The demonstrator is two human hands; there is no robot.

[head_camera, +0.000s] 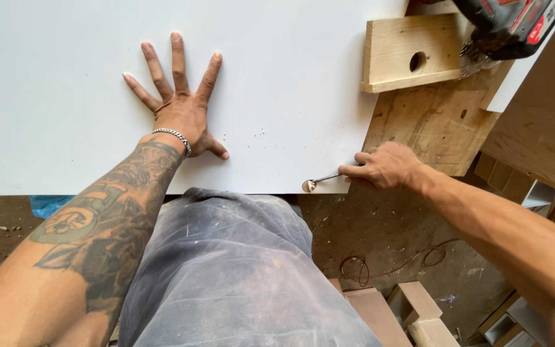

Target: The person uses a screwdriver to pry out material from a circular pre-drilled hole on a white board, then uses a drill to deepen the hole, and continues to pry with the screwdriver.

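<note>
Left hand: flat on the white panel, fingers spread wide, holding nothing; likely steadying the panel.
Right hand: closed on a thin metal tool at the panel's near right corner, tip at the edge.
Wood block, one hole: off the panel's right edge, on the desk.
Power tool: beyond the block.

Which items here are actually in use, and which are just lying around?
In use:
- white panel, left hand pressed flat on it
- small metal tool, held in right hand at the panel's near edge

Lying about:
- wooden block with hole
- power tool
- wood offcuts
- plywood board
</note>
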